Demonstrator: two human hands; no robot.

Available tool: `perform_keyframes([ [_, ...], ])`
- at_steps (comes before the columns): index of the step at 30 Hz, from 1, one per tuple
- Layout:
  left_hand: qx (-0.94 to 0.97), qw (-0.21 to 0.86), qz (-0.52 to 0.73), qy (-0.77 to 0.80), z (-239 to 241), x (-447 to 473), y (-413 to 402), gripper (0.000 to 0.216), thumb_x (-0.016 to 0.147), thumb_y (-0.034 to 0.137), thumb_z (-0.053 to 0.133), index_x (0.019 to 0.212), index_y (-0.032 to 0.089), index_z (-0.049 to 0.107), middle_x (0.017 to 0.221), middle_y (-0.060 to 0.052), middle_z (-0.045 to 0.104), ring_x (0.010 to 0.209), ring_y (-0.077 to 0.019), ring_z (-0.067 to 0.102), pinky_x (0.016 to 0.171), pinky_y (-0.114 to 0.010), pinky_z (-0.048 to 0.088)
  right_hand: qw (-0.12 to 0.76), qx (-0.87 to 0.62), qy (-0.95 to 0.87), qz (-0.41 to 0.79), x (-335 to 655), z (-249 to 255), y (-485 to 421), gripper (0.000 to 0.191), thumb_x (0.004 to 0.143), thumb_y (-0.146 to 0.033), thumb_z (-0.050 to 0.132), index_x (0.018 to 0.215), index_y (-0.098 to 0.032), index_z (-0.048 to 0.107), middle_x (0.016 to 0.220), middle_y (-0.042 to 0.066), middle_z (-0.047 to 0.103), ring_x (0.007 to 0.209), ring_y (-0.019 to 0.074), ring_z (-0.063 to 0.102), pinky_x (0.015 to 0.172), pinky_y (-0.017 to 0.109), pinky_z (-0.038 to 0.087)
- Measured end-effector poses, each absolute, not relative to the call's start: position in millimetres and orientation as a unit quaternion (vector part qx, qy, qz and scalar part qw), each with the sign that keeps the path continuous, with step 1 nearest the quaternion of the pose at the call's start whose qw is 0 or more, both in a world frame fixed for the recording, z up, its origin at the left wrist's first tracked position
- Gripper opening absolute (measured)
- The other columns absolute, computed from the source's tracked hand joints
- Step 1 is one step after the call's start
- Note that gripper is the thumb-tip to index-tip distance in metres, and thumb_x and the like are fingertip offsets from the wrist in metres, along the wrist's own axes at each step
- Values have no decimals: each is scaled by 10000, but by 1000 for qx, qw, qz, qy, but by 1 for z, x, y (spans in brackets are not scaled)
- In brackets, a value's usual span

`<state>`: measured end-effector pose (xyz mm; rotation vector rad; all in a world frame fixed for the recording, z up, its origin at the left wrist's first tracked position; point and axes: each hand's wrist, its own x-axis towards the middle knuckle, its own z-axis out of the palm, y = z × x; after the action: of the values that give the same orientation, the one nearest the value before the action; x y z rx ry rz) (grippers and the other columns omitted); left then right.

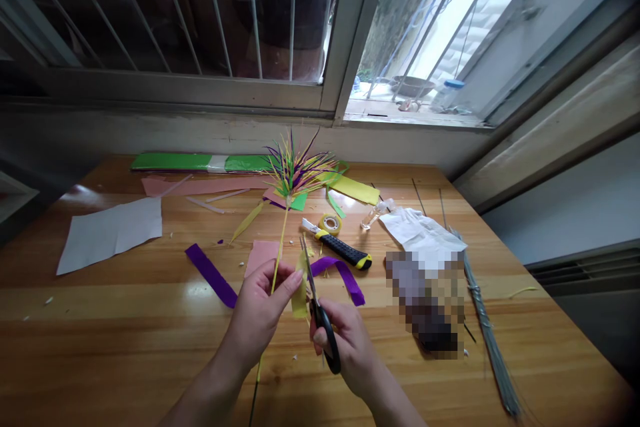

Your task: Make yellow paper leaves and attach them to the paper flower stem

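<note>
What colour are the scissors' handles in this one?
Black; the handles show best in the head view, the only one here.

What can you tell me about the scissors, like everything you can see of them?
The scissors have black, plastic-looking handles and slim grey blades that look like metal. The right hand grips them by the handles, covering part of the loops. They are held over the wooden table, blades pointing away from the person and slightly left, seemingly a little open. The blades are right by the yellow strip at the left hand; whether they touch it is hard to tell.
</note>
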<state>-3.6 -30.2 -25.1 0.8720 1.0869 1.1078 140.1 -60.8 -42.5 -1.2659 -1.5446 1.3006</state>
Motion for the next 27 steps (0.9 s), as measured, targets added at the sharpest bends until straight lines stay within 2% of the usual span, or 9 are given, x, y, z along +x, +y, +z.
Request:
perform_keyframes([
  [7, 373, 631, 485, 478, -27, -4, -30, 189, 709, 323, 681, 699, 159, 586, 643, 15, 554, 601, -98, 491, 597, -215, 402, 366, -494, -610, 499, 144, -49, -61, 435, 745, -577, 496, 537, -196, 467, 457, -16, 458, 441, 121, 411, 438, 236, 314],
  [12, 368, 637, 478, 479, -27, -5, -31, 201, 705, 337, 681, 692, 160, 587, 643, 9, 559, 600, -104, 504, 599, -224, 415, 371, -497, -572, 537, 139, -53, -61, 359, 737, -474, 539, 533, -204, 421, 438, -35, 440, 373, 97, 404, 384, 214, 301],
  [16, 373, 636, 479, 477, -28, -6, -29, 205, 705, 342, 681, 698, 156, 595, 633, 11, 552, 594, -100, 499, 600, -224, 420, 361, -510, -564, 539, 141, -51, -59, 300, 757, -424, 492, 564, -209, 412, 458, -36, 441, 395, 104, 412, 402, 217, 306],
  [21, 368, 619, 486, 495, -28, -8, -28, 223, 680, 354, 703, 711, 158, 601, 656, 22, 559, 614, -89, 496, 605, -205, 419, 245, -587, -659, 401, 151, -46, -55, 243, 819, -380, 433, 649, -206, 427, 625, -7, 520, 601, 153, 474, 554, 252, 333],
  [24, 357, 610, 485, 514, -26, -9, -26, 261, 646, 378, 724, 733, 158, 613, 677, 17, 588, 633, -96, 519, 622, -213, 434, 160, -637, -674, 338, 157, -48, -54, 255, 818, -406, 470, 667, -205, 426, 671, -2, 545, 643, 169, 485, 586, 266, 314],
  [27, 363, 590, 491, 528, -24, -9, -24, 295, 615, 397, 740, 726, 150, 625, 661, 20, 597, 615, -92, 523, 593, -194, 429, 131, -672, -668, 291, 163, -55, -55, 311, 787, -478, 517, 671, -201, 436, 687, 18, 556, 664, 191, 494, 600, 284, 306],
])
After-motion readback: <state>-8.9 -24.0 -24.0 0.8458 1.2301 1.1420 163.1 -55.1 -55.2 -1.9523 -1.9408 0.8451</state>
